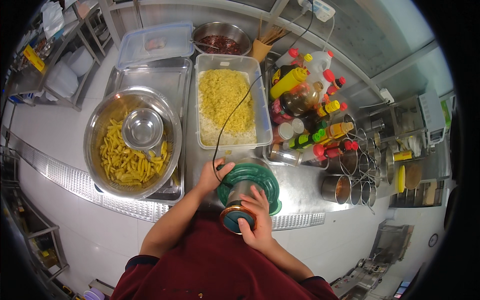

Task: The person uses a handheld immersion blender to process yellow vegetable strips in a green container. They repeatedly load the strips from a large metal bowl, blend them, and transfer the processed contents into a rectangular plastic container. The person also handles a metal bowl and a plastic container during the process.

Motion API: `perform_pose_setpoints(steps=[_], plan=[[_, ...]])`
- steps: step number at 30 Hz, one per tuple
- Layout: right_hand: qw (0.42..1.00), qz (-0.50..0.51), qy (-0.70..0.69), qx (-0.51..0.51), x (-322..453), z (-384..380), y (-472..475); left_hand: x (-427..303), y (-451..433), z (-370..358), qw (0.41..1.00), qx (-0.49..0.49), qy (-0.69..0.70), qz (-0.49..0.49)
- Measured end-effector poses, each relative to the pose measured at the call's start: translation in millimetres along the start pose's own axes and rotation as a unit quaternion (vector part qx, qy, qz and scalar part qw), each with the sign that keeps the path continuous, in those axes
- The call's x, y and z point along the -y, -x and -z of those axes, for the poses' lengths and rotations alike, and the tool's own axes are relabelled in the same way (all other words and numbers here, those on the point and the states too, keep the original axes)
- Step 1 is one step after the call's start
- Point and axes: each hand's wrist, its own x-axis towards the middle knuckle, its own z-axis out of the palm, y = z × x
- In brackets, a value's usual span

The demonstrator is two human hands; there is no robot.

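A corded appliance with a metal body and dark cap (240,204) is tilted over a green plastic basin (268,172) at the counter's front edge. My left hand (214,175) grips the basin's upper left rim, beside the black cord. Around the appliance's metal side and cap my right hand (255,221) is wrapped. What lies inside the basin is mostly hidden. Beyond it stands a clear plastic tub (266,131) of yellow minced food (227,101). To the left, a steel perforated bowl (92,150) holds yellow pickled peppers (127,161) and a small steel bowl (142,129).
Sauce bottles (300,103) crowd the right rear, with steel canisters (335,189) in front. Behind the tub are a steel bowl of dark red food (221,43) and a holder of wooden sticks (260,50). A black cord (234,110) crosses the tub. A plastic lid (157,43) lies at back left.
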Motion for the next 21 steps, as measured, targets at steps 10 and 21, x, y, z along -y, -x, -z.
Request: perform_pose_setpoints(steps=[10, 21], plan=[[0.999, -0.019, 0.028, 0.026, 11.5, -7.3, -23.2, 31.2, -0.7, -8.4, 0.998, -0.012, 0.055, 0.03], [0.996, -0.05, 0.039, 0.065, 17.0, -11.5, -45.9, 35.0, 10.9, -14.6, 0.978, -0.026, 0.191, 0.075]])
